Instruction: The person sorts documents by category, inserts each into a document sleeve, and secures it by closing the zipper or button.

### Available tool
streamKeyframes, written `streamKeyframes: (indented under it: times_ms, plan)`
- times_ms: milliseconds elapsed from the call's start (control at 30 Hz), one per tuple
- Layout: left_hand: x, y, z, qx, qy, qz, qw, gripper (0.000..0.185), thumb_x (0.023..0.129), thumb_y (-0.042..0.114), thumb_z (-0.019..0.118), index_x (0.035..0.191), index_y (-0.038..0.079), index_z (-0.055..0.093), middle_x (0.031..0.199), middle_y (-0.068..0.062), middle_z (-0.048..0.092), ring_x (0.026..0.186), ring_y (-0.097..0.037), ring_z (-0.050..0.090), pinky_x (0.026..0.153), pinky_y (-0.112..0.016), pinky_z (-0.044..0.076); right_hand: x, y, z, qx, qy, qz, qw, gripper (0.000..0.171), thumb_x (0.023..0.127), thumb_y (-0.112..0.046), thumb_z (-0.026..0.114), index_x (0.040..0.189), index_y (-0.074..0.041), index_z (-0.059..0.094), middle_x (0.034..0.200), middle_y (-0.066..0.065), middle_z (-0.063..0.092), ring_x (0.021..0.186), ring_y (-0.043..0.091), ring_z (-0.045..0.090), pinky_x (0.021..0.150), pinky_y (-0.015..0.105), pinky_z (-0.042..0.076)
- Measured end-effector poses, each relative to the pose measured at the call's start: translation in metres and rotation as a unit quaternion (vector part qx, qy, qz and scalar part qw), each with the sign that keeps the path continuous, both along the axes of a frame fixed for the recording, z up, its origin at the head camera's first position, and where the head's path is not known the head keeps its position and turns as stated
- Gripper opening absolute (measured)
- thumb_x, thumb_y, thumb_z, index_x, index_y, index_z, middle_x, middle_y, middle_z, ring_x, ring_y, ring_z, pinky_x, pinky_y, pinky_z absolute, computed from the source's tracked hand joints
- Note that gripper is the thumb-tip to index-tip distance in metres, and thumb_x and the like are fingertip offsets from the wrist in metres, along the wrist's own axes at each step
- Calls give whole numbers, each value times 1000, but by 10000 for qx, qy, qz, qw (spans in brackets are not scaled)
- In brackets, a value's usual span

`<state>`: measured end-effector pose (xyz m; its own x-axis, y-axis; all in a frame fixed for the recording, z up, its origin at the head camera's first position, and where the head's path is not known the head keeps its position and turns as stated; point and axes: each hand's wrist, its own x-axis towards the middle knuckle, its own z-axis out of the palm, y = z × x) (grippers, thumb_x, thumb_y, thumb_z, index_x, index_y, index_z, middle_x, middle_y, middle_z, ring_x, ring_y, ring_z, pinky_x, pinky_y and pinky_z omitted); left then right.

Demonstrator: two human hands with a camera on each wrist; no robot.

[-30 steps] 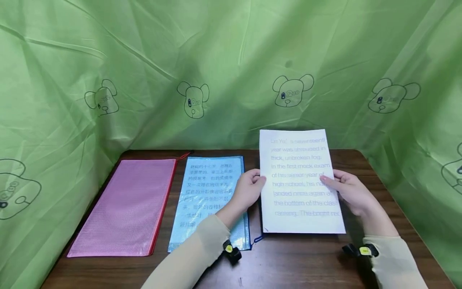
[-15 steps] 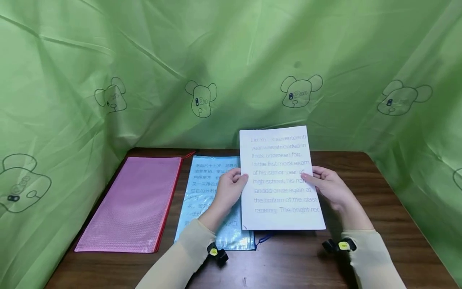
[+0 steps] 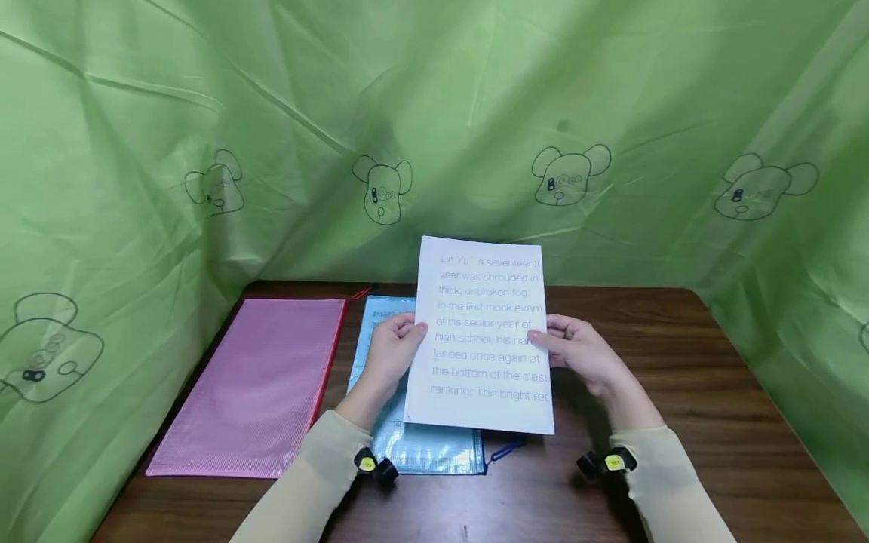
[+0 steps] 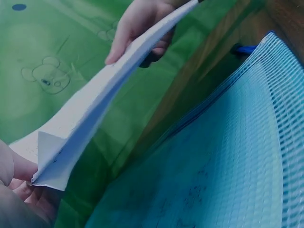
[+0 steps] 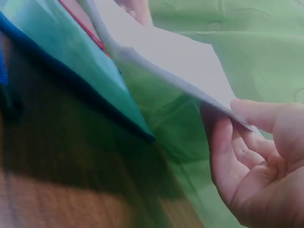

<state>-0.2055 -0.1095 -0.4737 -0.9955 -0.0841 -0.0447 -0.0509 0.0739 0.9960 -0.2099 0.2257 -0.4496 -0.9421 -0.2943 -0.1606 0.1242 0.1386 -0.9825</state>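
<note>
While a thin stack of printed sheets point(image 3: 485, 335) is held above the blue mesh pouch point(image 3: 434, 445), its side edges are pinched by the left hand point(image 3: 390, 354) and right hand point(image 3: 580, 354). Light, limp paper is judged best gripped mid-edge on both sides.

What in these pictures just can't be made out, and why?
- Blue mesh pouch: in the head view the held paper sheet and the left hand cover most of it, so the sheet inside cannot be read.
- Paper's right edge: the head view loses the line endings.
- Right hand: its fingers behind the sheet are hidden; the right wrist view is blurred.
- Pink pouch: contents cannot be told through the mesh.
</note>
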Motion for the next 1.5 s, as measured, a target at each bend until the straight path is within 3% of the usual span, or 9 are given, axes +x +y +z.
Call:
streamKeyframes:
  times_ms: [233,400,567,867,1067,1167,1267,1367,1500]
  plan:
    - [-1,-10,-3,-12,-97,-176,9998,26,108,18,71,128,2,73,105,-12,81,84,-23,77,73,-29,62,5,-7,-13,212,290,-105,9993,41,110,-18,69,142,6,62,118,18,80,95,29,81,81,39,66]
    - [-4,-21,-2,-128,-107,-460,9988,23,107,17,72,125,3,74,105,-12,81,86,-23,76,76,-33,60,7,-9,-14,168,400,-258,9987,38,109,-16,69,139,7,65,119,20,79,95,29,81,79,38,66]
    - [-9,-31,0,-97,-2,-858,9963,23,106,12,72,124,-1,72,105,-14,81,83,-24,74,70,-34,61,6,-8,-14,131,412,-321,9985,38,109,-15,69,138,9,66,120,21,79,96,27,81,81,39,66]
    - [-14,-42,17,-379,203,-1171,9922,24,104,8,72,125,-2,71,104,-17,81,70,-26,74,70,-44,65,3,-10,-16,69,294,-404,9987,35,108,-16,71,136,5,69,116,16,81,97,28,81,83,40,66]
    - [-13,-70,23,-764,196,-1327,9880,30,105,13,73,131,-2,69,108,-25,79,78,-35,77,70,-43,65,3,-9,-16,70,228,-433,9988,38,109,-16,70,138,8,66,117,18,80,97,25,80,84,37,66]
    - [-12,-96,23,-1399,248,-1466,9789,35,105,16,73,134,-4,67,111,-29,77,81,-38,78,70,-43,65,4,-8,-17,54,192,-464,9987,39,109,-16,69,139,9,65,117,18,80,96,24,80,84,36,66]
    - [-8,-130,22,-2321,474,-1412,9612,39,105,17,74,136,-5,65,110,-25,78,81,-34,78,72,-42,64,3,-8,-17,-3,180,-446,9988,40,109,-16,69,139,10,64,118,18,80,97,23,80,85,36,65]
    - [0,-164,18,-3233,766,-992,9380,44,104,20,75,142,0,63,113,-19,78,89,-31,78,80,-43,62,2,-7,-19,-46,181,-435,9989,39,110,-16,68,139,10,64,118,18,80,98,24,80,85,37,65]
    - [9,-196,7,-3865,1117,-521,9140,57,102,21,78,151,2,56,128,-23,74,106,-40,75,92,-56,59,1,-5,-20,-32,143,-487,9987,39,110,-16,69,139,9,65,117,18,80,98,25,80,85,38,66]
